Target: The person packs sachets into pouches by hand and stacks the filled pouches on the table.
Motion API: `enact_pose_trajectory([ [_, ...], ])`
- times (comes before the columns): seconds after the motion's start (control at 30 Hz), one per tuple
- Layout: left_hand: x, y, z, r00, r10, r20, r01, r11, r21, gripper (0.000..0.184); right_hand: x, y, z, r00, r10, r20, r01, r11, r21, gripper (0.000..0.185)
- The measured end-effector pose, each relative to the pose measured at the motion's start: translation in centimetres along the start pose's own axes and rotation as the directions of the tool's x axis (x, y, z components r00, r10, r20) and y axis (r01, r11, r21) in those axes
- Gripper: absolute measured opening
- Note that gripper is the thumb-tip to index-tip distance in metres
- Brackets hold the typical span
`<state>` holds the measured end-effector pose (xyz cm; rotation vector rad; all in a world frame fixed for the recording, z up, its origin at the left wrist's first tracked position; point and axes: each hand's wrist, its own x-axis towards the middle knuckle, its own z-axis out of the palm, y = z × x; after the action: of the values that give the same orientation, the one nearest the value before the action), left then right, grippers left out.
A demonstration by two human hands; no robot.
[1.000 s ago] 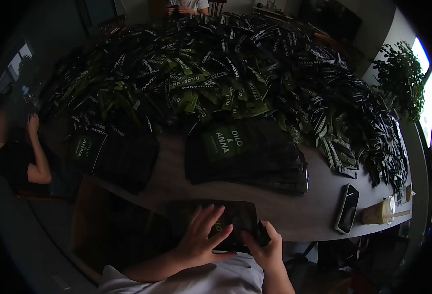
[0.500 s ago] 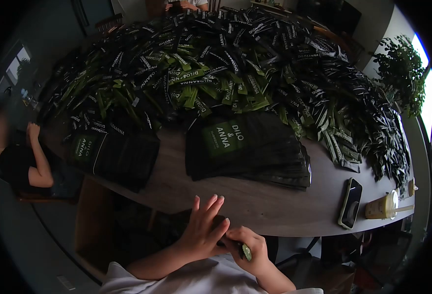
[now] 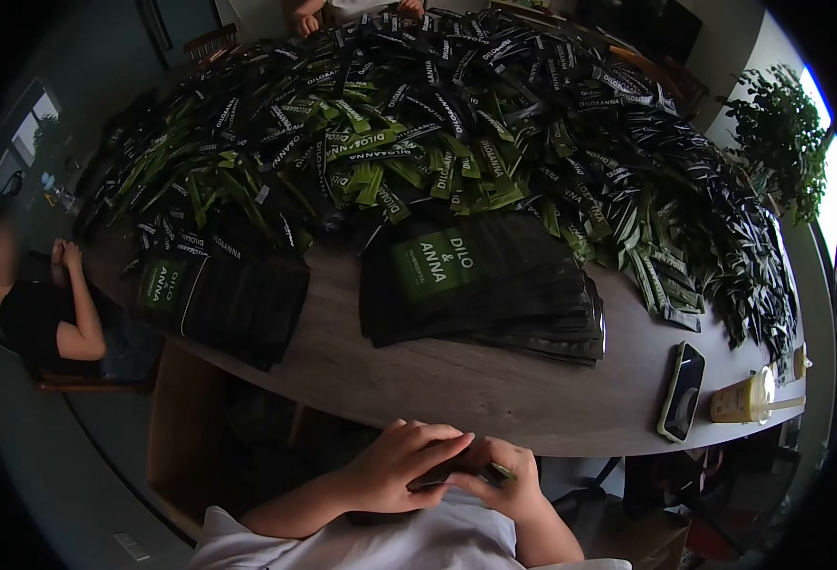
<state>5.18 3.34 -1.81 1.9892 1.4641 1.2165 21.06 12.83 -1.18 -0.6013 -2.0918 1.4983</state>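
In the head view, the left hand (image 3: 395,467) and the right hand (image 3: 506,483) are close together in front of the grey shirt (image 3: 418,541), just before the near edge of the tabletop (image 3: 418,385). A dark packet (image 3: 455,464) is between them, mostly covered by the fingers. The right hand is closed around it, with the thumb pointing to the left hand, and a small green part shows at the fingers. The left hand is half bent, its fingers reaching over the packet; how firmly it grips, I cannot tell.

On the tabletop lie two stacks of dark pouches, a small stack (image 3: 233,309) on the left and a big stack (image 3: 504,304) in the middle, both with "DILO & ANNA" on a green label. Behind them spreads a wide heap of sticks (image 3: 380,152), black and green. At right, a phone (image 3: 682,391) lies near a cup (image 3: 740,400) with a straw. One co-worker (image 3: 43,318) sits at left, hands together.
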Motion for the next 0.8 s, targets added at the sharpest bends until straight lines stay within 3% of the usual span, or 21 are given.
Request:
enact_pose_trajectory([
  [0.03, 0.0, 0.1, 0.5, 1.000, 0.000, -0.001, 0.000, 1.000, -0.002, 0.078, -0.4, 1.0, 0.2, 0.991, 0.132, -0.006, -0.131, 0.989, 0.066, 0.024],
  [0.07, 0.1, 0.3, 0.9, 0.999, -0.038, -0.006, 0.037, 0.998, -0.057, 0.079, -0.7, 1.3, 0.1, 0.991, 0.136, -0.006, -0.135, 0.989, 0.065, 0.024],
  [0.13, -0.3, 0.1, 1.5, 0.996, -0.093, -0.005, 0.092, 0.992, -0.084, 0.078, -0.6, 0.8, 0.1, 0.975, 0.066, -0.211, -0.069, 0.998, -0.007, 0.027],
  [0.17, -0.4, 0.0, 1.3, 0.995, -0.097, -0.002, 0.097, 0.991, -0.087, 0.078, -0.7, 1.4, 0.2, 0.920, -0.029, -0.391, 0.054, 0.997, 0.053, 0.027],
  [0.2, -0.5, -0.1, 0.9, 0.995, -0.096, -0.014, 0.097, 0.995, 0.038, 0.084, -0.7, 1.3, -0.1, 0.837, 0.067, -0.543, 0.117, 0.948, 0.297, 0.028],
  [0.23, -0.4, -0.1, 0.6, 0.995, -0.094, -0.027, 0.097, 0.982, 0.162, 0.091, -0.4, -0.2, -1.0, 0.817, 0.116, -0.565, 0.233, 0.829, 0.508, 0.030],
  [0.27, -0.4, -0.1, 0.5, 0.996, -0.087, -0.027, 0.091, 0.972, 0.217, 0.095, -0.1, -0.5, -1.7, 0.816, 0.054, -0.576, 0.415, 0.639, 0.648, 0.031],
  [0.33, 0.2, 0.5, 1.0, 0.993, -0.115, -0.040, 0.120, 0.979, 0.167, 0.090, 1.0, -2.8, -1.1, 0.784, -0.045, -0.619, 0.522, 0.586, 0.619, 0.030],
  [0.43, 0.5, 0.8, 1.5, 0.989, -0.111, -0.098, 0.121, 0.987, 0.102, 0.086, 1.1, -2.6, 2.0, 0.795, -0.170, -0.582, 0.506, 0.715, 0.482, 0.012],
  [0.47, 0.6, 0.7, 1.5, 0.986, -0.084, -0.141, 0.096, 0.992, 0.087, 0.087, 0.7, -2.0, 1.9, 0.858, -0.305, -0.413, 0.482, 0.756, 0.444, 0.010],
  [0.5, 0.4, 0.1, 1.5, 0.986, -0.079, -0.146, 0.093, 0.992, 0.091, 0.087, 0.3, -2.0, 0.9, 0.955, -0.276, -0.108, 0.297, 0.887, 0.354, 0.018],
  [0.6, -0.3, -1.2, 1.5, 0.995, -0.044, -0.087, 0.062, 0.975, 0.212, 0.092, 0.3, -2.2, 0.4, 0.987, -0.158, 0.007, 0.134, 0.861, 0.490, 0.029],
  [0.67, -0.3, -0.7, 1.6, 0.982, 0.042, -0.182, -0.028, 0.996, 0.079, 0.100, 0.8, -2.4, -0.2, 0.980, -0.200, 0.008, 0.199, 0.979, 0.036, 0.037],
  [0.77, 0.0, -0.6, 1.9, 0.985, 0.049, -0.166, -0.037, 0.997, 0.075, 0.104, 0.9, -2.4, 2.7, 0.949, -0.043, -0.313, 0.153, 0.929, 0.337, 0.052],
  [0.8, 0.2, -0.7, 1.8, 0.988, 0.022, -0.152, -0.014, 0.998, 0.053, 0.104, 0.7, -2.2, 2.4, 0.902, -0.103, -0.418, 0.207, 0.956, 0.210, 0.055],
])
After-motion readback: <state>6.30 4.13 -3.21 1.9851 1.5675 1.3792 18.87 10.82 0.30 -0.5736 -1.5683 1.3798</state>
